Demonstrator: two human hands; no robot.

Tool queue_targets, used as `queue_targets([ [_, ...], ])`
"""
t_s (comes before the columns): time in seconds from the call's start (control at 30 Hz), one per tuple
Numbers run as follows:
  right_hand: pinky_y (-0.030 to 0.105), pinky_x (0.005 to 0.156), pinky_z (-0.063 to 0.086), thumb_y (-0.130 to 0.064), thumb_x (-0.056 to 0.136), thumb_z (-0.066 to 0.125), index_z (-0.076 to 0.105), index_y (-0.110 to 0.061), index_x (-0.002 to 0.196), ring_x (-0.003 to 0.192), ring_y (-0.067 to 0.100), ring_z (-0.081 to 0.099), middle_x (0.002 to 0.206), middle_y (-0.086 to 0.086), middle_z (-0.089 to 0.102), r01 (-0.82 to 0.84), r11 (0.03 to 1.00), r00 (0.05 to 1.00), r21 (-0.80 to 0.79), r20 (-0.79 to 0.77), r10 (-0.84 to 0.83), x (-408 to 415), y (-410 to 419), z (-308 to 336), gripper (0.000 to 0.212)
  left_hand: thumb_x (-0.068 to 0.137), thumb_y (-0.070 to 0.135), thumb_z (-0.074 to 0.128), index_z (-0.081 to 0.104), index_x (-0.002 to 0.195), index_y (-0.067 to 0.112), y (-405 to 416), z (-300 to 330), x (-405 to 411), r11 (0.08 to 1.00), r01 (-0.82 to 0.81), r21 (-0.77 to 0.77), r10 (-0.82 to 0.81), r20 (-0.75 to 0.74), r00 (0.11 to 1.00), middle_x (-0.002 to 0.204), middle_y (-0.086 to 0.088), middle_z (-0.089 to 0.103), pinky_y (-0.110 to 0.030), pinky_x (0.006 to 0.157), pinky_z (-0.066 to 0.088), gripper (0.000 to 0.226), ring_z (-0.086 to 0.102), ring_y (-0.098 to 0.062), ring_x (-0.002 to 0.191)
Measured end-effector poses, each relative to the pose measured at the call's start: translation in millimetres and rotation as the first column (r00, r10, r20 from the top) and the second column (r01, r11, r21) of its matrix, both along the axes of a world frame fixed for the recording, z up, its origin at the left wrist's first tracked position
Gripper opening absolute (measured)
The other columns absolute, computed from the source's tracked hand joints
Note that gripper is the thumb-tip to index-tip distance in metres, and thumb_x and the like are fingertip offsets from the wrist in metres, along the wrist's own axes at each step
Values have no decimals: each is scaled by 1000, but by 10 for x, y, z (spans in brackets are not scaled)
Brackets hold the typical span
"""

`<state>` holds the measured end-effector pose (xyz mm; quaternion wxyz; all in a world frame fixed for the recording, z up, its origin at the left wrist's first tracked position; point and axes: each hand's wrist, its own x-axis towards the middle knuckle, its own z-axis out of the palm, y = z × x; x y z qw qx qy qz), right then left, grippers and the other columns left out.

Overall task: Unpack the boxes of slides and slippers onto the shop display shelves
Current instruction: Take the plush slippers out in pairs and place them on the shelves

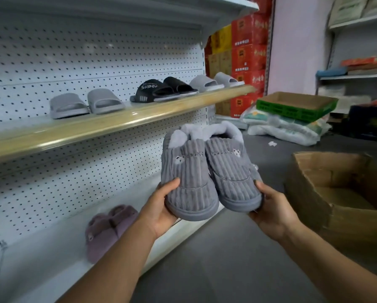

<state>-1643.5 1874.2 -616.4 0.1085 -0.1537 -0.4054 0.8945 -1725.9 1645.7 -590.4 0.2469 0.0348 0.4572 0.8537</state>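
At the left of the frame, a pair of light grey slides (pixel 85 104) sits on the wood-edged shelf (pixel 117 124), with black slides (pixel 161 90) and more grey slides (pixel 213 82) further right. A purple fuzzy slipper pair (pixel 107 230) lies on the bottom shelf (pixel 41 265). At centre, the left hand (pixel 161 212) and right hand (pixel 270 211) grip the toes of the grey corduroy slippers (pixel 209 173), held together mid-air. At right stands an open cardboard box (pixel 336 193).

Both arms extended; left hand (pixel 161 209) and right hand (pixel 271 212) gripping, thumbs up.
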Motion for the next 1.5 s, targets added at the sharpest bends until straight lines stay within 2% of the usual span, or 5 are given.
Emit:
queue_targets([
  [0.33, 34, 84, 50, -22, 90, 54, 60, -12, 126, 116, 23, 60, 121, 4, 68, -170, 983, 984, -72, -58, 166, 29, -713, 312, 38, 77, 18, 71, 52, 139, 13, -739, 288, 484, 975, -221, 34, 222, -54, 973, 128, -13, 66, -51, 104, 46, 65, 60, -33, 121],
  [0.57, 28, 60, 60, -20, 93, 52, 65, -14, 107, 79, 16, 73, 93, 0, 76, -246, 969, 957, -31, -168, 237, 181, -1411, 653, 20, 77, 22, 71, 57, 135, 14, -1421, 563, 722, 955, -294, 40, 297, -149, 943, 126, -14, 67, -49, 98, 51, 60, 63, -32, 117],
  [0.77, 35, 79, 59, -20, 89, 60, 65, -10, 110, 106, 26, 65, 107, 7, 73, -255, 966, 959, -49, -139, 247, 112, -2144, 879, 23, 75, 24, 69, 60, 130, 16, -2205, 965, 894, 934, -357, 22, 354, -207, 912, 120, -11, 71, -34, 68, 60, 56, 70, -24, 102],
  [0.97, 31, 60, 50, -22, 91, 58, 66, -14, 102, 85, 17, 67, 96, 1, 73, -272, 962, 943, 26, -192, 272, -90, -2910, 1274, 16, 75, 25, 71, 63, 124, 17, -2913, 1337, 880, 874, -485, 36, 480, -220, 849, 115, -8, 73, -34, 75, 56, 50, 70, -22, 101],
  [1.5, 45, 74, 58, -20, 83, 72, 56, -2, 119, 97, 30, 66, 109, 14, 67, -152, 972, 975, 181, -135, 178, -1346, -4257, 2304, 43, 91, 14, 61, 65, 107, 12, -4250, 2243, 32, 763, -646, -23, 627, -214, 749, 97, -13, 75, -47, 75, 56, 16, 70, -27, 91],
])
